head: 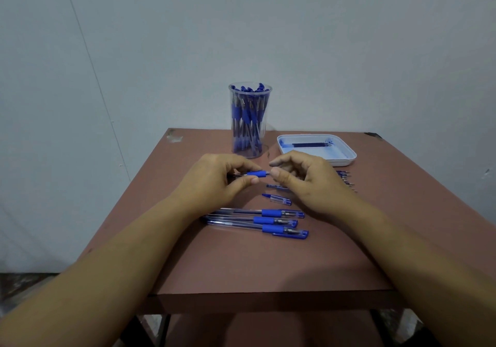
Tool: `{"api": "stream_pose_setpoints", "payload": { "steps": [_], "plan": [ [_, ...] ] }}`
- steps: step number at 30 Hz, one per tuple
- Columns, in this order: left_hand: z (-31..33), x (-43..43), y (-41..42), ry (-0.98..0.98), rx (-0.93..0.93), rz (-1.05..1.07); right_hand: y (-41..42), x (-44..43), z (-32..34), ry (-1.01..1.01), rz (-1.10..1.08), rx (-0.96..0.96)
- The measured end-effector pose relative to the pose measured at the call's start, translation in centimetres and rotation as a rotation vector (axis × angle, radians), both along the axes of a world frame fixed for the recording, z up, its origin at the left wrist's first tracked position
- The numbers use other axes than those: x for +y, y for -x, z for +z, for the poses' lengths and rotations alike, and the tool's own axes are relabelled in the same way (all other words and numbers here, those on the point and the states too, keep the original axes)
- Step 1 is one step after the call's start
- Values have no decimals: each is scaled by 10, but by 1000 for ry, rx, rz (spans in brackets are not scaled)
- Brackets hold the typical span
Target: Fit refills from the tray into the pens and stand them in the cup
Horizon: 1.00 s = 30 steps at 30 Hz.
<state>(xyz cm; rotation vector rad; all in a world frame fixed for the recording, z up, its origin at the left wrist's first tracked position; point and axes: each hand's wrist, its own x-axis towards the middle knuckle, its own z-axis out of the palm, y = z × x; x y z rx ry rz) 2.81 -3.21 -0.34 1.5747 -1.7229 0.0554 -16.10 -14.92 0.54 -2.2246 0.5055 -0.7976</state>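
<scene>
Mostly, left hand [214, 183] hides pen [255, 173]; right hand [308, 180] hides tip.

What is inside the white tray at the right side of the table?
The shallow white plastic tray holds a few thin dark blue refills, lying side by side near its far wall. Their number cannot be told: they lie close together, partly covering one another, and are blurred.

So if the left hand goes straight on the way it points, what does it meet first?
Probably the right hand: the left hand holds a pen aimed rightward, and the other thumb sits at its end, touching or nearly.
</scene>
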Motion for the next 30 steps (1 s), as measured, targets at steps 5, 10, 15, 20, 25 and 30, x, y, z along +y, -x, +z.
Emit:
{"api": "stream_pose_setpoints", "payload": {
  "steps": [5,10,15,20,25,30],
  "plan": [
    [0,0,0,-18,1,0,-1,2,0,42,0,10],
    [-2,-1,-1,0,25,2,-1,1,-2,-36,27,-38],
    [-2,-1,-1,8,-15,5,-2,1,-1,-17,-12,7],
    [-1,2,1,48,-183,88,-2,3,-2,141,-20,12],
    [2,5,11,116,-400,173,-1,3,-3,221,-20,2],
    [2,5,14,97,-394,176,-2,5,-2,287,-62,1]
  ]
}}
